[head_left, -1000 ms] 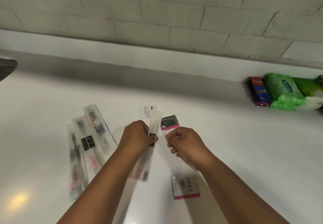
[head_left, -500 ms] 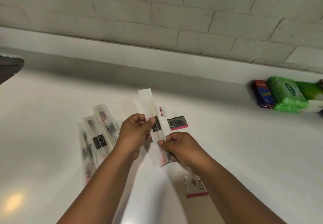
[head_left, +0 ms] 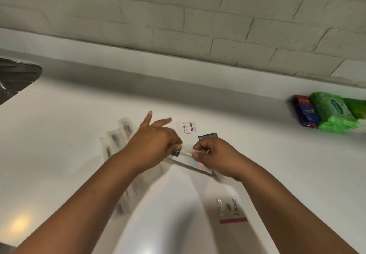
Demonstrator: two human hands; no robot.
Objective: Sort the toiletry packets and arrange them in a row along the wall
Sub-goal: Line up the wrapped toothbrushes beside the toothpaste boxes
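A long clear toothbrush packet (head_left: 191,159) lies nearly crosswise between my hands above the white counter (head_left: 277,164). My left hand (head_left: 153,144) pinches its left end, with two fingers stretched out toward the wall. My right hand (head_left: 213,154) pinches its right part with curled fingers. More clear toothbrush packets (head_left: 116,140) lie fanned out to the left, partly hidden by my left arm. A white sachet (head_left: 187,128) and a dark sachet (head_left: 208,135) lie just beyond my hands. A Dove sachet (head_left: 232,210) lies nearer to me on the right.
Against the brick wall at the far right stand a red toothpaste box (head_left: 305,113) and green wipe packs (head_left: 334,113). A metal sink edge (head_left: 15,77) shows at the far left. A raised ledge (head_left: 138,59) runs along the wall's foot.
The packet held upright between both hands has swung down to lie nearly crosswise. My left hand's fingers have spread out toward the wall. The view has shifted, so the Dove sachet appears farther right.
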